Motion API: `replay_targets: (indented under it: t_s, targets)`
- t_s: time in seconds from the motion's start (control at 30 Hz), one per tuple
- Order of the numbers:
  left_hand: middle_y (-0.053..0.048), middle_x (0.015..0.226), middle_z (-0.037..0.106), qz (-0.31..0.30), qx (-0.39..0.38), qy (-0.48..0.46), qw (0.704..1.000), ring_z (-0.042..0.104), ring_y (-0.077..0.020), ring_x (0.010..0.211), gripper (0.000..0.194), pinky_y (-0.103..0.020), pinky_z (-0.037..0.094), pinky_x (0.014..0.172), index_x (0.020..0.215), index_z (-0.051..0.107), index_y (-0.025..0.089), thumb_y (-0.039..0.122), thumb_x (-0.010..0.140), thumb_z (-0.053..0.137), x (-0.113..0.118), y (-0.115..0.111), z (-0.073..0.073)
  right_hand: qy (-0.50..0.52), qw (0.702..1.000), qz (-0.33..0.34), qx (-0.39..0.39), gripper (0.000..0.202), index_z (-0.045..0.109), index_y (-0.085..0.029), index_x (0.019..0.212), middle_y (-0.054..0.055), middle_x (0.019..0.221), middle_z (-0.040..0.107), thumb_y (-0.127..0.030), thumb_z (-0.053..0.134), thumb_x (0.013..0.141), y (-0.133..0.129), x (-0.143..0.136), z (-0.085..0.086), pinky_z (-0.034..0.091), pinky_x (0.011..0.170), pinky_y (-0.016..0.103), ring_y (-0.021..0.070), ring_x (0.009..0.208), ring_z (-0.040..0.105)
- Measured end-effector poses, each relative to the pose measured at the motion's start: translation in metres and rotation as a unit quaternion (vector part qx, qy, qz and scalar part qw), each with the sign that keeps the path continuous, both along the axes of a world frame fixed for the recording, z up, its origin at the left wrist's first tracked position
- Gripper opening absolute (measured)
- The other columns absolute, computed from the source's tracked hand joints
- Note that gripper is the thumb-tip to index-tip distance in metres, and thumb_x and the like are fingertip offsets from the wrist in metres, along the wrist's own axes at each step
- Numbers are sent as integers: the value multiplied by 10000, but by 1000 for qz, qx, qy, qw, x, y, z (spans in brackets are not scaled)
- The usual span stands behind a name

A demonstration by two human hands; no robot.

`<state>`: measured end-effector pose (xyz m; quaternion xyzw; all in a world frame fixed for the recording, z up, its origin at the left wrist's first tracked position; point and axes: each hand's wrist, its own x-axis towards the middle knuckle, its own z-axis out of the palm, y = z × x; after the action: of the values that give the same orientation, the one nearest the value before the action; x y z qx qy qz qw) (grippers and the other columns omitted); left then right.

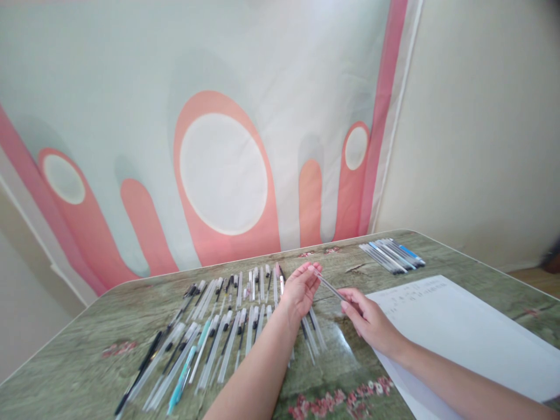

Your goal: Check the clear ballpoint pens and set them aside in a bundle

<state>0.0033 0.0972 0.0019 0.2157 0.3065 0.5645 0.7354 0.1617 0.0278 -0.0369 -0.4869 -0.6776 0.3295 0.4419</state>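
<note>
A slim pen [331, 287] with a clear barrel and a dark core slants between my two hands above the table. My left hand [301, 290] is closed at its upper left end, with thumb and fingertips pinching there. The lower right end sits in the grip of my right hand [368, 318], near the paper's edge. Disassembled pen parts lie under and left of my left arm in two rough rows: clear barrels [211, 356], caps and dark refills. A turquoise pen [181, 379] lies among them. My left forearm hides part of these rows.
A white sheet of paper [472, 332] with faint handwriting lies on the right. Behind it, a bundle of pens [391, 255] rests side by side near the far right edge. The table [79, 350] has a green wood-like top, with a patterned cloth hanging behind.
</note>
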Motion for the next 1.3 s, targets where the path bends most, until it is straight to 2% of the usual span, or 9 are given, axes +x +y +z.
replay_targets:
  t_s: [0.3,0.53,0.7,0.87,1.03,1.3]
  targets:
    - [-102,950,652,38,33,39,998,626,-176,879,243,-256,485,744,844,546,138,125,647,688,5,-3,-3,-9,1000,-8,2,303,478,-189,1081,5,719,573,-372,380,860,1,0,-2,371,402,192,70,418,462]
    - [-103,942,654,32,50,54,997,623,-181,877,273,-291,482,782,837,546,135,149,621,712,10,-7,-7,-4,1000,-17,4,305,479,-190,1077,-1,709,566,-377,386,855,0,-1,-2,375,402,193,69,413,464]
    - [-117,917,656,27,60,50,997,628,-191,869,290,-335,467,822,898,519,140,214,670,683,15,-13,-6,16,999,-29,8,307,491,-181,1050,4,697,563,-393,401,848,0,-1,-1,361,387,193,71,407,454]
    - [-109,919,654,22,116,49,992,624,-199,892,372,-370,429,878,982,480,161,240,679,681,25,-23,-5,56,997,-56,15,324,505,-167,1013,13,669,565,-425,427,833,2,1,-2,358,385,200,95,440,482]
    - [-110,981,636,7,184,84,979,609,-210,926,530,-392,414,873,1084,397,201,208,652,703,34,-32,-8,65,995,-69,13,358,490,-171,1060,27,694,580,-439,427,832,0,0,-2,352,366,202,107,443,504]
    - [-86,923,636,28,203,104,973,629,-204,859,546,-378,430,834,1059,365,200,200,638,713,39,-36,-11,56,996,-57,26,333,492,-172,1057,14,675,568,-418,416,845,-4,-1,-1,344,343,183,87,412,486]
